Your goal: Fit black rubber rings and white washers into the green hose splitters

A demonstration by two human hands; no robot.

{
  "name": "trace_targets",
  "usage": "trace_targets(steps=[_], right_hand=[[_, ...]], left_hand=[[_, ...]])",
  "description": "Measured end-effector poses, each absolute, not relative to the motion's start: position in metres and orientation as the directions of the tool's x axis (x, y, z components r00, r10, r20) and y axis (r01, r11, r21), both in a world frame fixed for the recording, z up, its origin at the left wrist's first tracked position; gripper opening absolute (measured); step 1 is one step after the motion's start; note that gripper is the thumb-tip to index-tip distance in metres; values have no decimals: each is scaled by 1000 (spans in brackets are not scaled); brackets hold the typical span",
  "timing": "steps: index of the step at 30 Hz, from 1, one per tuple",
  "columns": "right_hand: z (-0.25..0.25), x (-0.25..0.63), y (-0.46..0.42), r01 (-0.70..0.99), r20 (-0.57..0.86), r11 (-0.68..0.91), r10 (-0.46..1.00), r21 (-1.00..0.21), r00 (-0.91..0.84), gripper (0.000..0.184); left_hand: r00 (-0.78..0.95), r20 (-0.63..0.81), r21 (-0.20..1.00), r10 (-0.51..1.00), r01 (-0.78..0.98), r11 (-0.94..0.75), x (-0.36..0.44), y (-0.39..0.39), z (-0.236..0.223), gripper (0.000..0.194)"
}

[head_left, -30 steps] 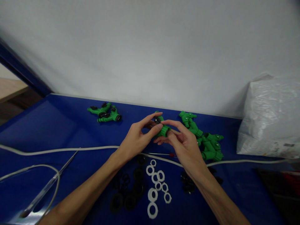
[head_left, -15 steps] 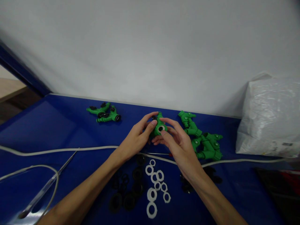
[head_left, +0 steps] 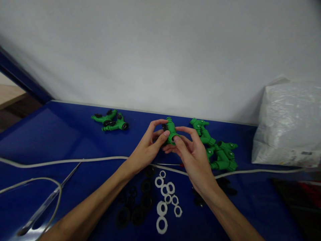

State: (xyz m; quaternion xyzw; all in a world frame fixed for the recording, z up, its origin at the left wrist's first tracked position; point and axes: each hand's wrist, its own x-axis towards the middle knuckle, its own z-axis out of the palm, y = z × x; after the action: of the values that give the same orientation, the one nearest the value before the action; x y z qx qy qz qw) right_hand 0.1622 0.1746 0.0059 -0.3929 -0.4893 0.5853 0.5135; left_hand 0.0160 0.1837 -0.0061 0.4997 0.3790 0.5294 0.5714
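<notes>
Both hands hold one green plastic hose fitting (head_left: 171, 129) above the blue table (head_left: 62, 140). My left hand (head_left: 147, 147) pinches its left side with thumb and fingers. My right hand (head_left: 190, 152) grips its near end, the thumb pressed over the opening. A pile of like green fittings (head_left: 218, 150) lies just right of my right hand. Two more green fittings (head_left: 110, 121) with black parts lie far left. White rings (head_left: 167, 197) and black rings (head_left: 137, 204) lie scattered below my wrists.
A white cable (head_left: 75, 161) crosses the table under my arms and loops at the left. A thin metal tool (head_left: 47, 204) lies near the left front. A crinkled plastic bag (head_left: 288, 127) stands at the right against the white wall. More black rings (head_left: 225, 187) lie right of my right forearm.
The fitting has been turned in my hands so its open end faces me, and my right thumb has moved onto that opening. Both hands stay in place.
</notes>
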Motion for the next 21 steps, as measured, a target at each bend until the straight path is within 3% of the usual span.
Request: trace_targets(steps=[10, 21], right_hand=[[7, 163, 173, -254, 2, -33, 991, -967, -135, 22], [7, 166, 179, -266, -16, -72, 979, -961, -204, 30]], left_hand=[[191, 116, 952, 975, -302, -54, 17, 184, -6, 43], [194, 94, 980, 976, -192, -56, 9, 188, -5, 39]])
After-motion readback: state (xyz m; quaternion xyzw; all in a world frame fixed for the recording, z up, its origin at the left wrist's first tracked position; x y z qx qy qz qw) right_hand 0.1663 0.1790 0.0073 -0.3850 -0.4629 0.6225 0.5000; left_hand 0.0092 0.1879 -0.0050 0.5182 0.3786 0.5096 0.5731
